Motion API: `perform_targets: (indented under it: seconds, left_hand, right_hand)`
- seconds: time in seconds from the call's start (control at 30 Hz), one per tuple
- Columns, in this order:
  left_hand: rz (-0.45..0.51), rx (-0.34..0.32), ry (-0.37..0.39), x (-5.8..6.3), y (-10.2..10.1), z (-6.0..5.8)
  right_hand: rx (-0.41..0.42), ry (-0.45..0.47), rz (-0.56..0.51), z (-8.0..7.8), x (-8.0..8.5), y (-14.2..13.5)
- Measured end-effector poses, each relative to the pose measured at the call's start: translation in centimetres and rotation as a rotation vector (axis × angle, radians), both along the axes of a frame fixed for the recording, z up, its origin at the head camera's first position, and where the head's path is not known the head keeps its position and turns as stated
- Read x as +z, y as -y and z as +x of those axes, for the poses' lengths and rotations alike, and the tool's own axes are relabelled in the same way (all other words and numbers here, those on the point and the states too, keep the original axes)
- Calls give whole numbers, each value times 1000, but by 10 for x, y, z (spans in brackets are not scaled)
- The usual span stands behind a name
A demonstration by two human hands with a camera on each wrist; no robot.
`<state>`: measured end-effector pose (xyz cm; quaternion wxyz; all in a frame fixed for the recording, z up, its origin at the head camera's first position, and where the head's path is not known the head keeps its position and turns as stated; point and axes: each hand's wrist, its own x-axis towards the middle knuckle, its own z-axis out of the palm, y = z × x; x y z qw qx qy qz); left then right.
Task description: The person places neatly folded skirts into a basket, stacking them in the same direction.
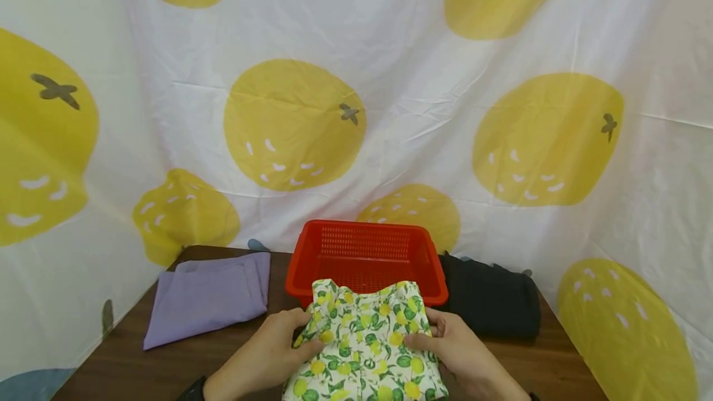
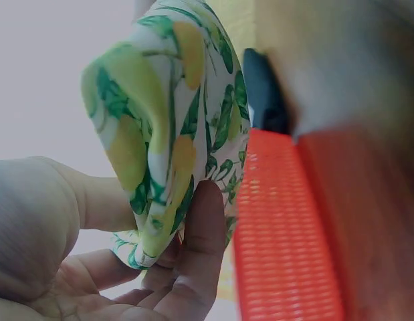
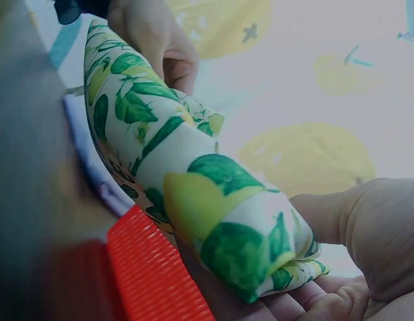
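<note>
Left hand and right hand pinch the lemon-print cloth at its nine and three o'clock edges; at six o'clock in the head view, its bottom cut off, it hides part of the red basket.

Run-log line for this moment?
left hand grips lemon-print cloth; right hand grips same cloth; red basket beyond; lilac cloth left of basket; black cloth right of basket

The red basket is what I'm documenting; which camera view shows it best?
Head view: most of the basket shows, inside included, with patterned cloth hiding part of its front. Both wrist views show only part of it, cut off at the bottom edge.
</note>
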<state>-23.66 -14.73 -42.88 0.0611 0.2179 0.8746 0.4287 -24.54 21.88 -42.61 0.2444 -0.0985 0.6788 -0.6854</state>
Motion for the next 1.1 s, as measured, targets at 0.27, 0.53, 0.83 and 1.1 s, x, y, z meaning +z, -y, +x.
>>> perform_targets:
  seconds: [0.27,0.53,0.83,1.1]
  left_hand:
    - [59,20,-119,31,2,-12]
    - [45,52,-199,35,-3,-65]
    - [36,118,-186,37,-18,-134]
    - [-59,211,-171,22,-29,-174]
  right_hand:
    - [-17,-95,6,-15,36,1]
    - [-80,-181,128,-62,47,6]
    - [-138,-140,147,-125,48,16]
    - [-158,-71,154,-160,36,24]
